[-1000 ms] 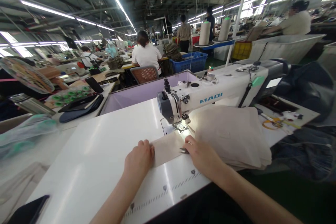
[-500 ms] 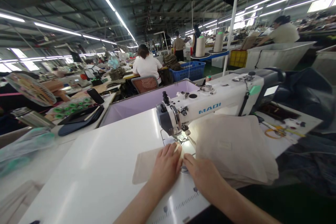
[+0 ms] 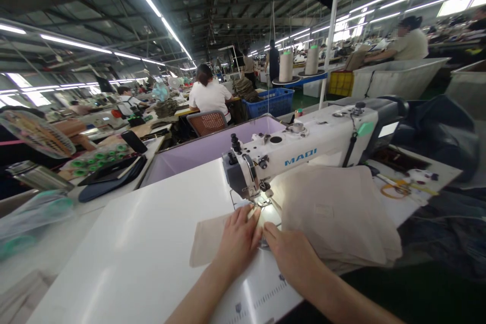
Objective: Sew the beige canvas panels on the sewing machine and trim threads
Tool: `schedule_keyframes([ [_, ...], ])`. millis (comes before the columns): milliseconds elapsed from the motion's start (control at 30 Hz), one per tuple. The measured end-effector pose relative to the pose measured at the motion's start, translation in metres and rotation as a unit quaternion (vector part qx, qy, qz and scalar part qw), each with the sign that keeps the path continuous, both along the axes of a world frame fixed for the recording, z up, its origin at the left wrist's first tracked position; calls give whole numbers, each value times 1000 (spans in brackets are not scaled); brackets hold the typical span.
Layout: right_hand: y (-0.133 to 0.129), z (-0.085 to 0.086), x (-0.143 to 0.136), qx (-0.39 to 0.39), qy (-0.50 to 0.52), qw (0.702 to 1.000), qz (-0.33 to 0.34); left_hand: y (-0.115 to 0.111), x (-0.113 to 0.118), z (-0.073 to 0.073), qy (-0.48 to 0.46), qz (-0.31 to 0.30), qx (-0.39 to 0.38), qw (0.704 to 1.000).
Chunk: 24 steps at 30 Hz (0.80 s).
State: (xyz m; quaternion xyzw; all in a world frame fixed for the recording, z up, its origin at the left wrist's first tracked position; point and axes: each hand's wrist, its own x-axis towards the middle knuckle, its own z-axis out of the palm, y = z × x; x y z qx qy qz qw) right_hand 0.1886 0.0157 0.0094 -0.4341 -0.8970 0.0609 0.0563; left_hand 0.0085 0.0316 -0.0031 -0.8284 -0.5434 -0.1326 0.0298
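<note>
My left hand (image 3: 240,233) lies on a small beige fabric piece (image 3: 205,243), its fingers stretched toward the presser foot of a white sewing machine (image 3: 304,144). Close by on the right, my right hand (image 3: 290,248) is closed, thumb and fingertips pinching the near edge of the fabric. The fingers hide most of that edge. Light from the machine falls on the needle plate (image 3: 269,215) just beyond both hands. To the right, a larger folded beige cloth (image 3: 334,217) with a small label lies under the machine arm and over the table edge.
Yellow-handled scissors (image 3: 397,190) lie right of the machine. Two thread cones (image 3: 286,67) stand behind it. A lilac-lined bin (image 3: 197,149) borders the white table (image 3: 125,233) at the back. Green-ended spools (image 3: 100,157) and a steel flask (image 3: 38,176) sit left. Co-workers sit farther off.
The whole view has shifted slightly left. Both hands stay at the presser foot, with the left fingertips marginally nearer to it. The large cloth looks unchanged.
</note>
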Motion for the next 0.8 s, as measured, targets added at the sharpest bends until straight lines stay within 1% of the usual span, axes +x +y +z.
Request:
schedule_keyframes([
  [200, 1, -5, -1, 7, -10, 1000, 0, 1, -1, -1, -12, 0, 1, 1000],
  [400, 1, -5, 0, 15, -7, 1000, -5, 1, -1, -2, -9, 2, 6, 1000],
  [633, 4, -10, -2, 33, -16, 999, 15, 1, -2, -4, -2, 3, 8, 1000],
  [800, 5, -4, -2, 54, -18, 998, 20, 1, -3, -3, 14, -6, 4, 1000],
])
